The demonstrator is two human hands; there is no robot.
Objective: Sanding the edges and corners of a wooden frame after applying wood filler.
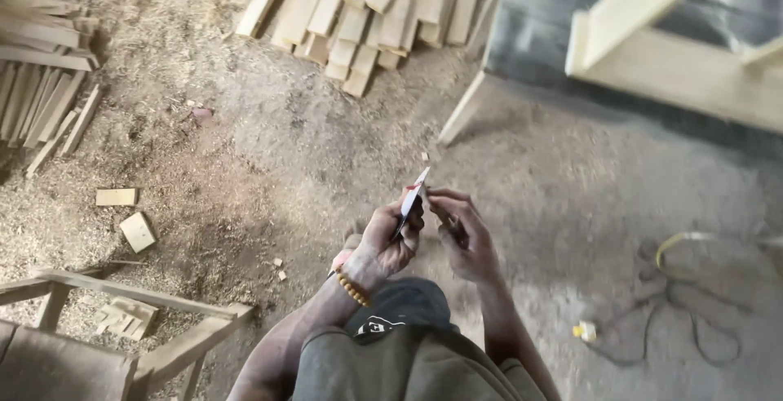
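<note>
Sawdust-covered floor [269, 156] lies below; left hand [387, 242] grips a thin white card [412, 197], right hand's [465, 242] curled fingertips touching it.

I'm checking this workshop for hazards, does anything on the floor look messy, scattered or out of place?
Yes. A cable lies in loose tangled loops on the floor at the right. Sawdust covers the ground, with small wood offcuts strewn at the left. The plank pile is heaped unevenly. The left hand holds a thin flat object.
</note>
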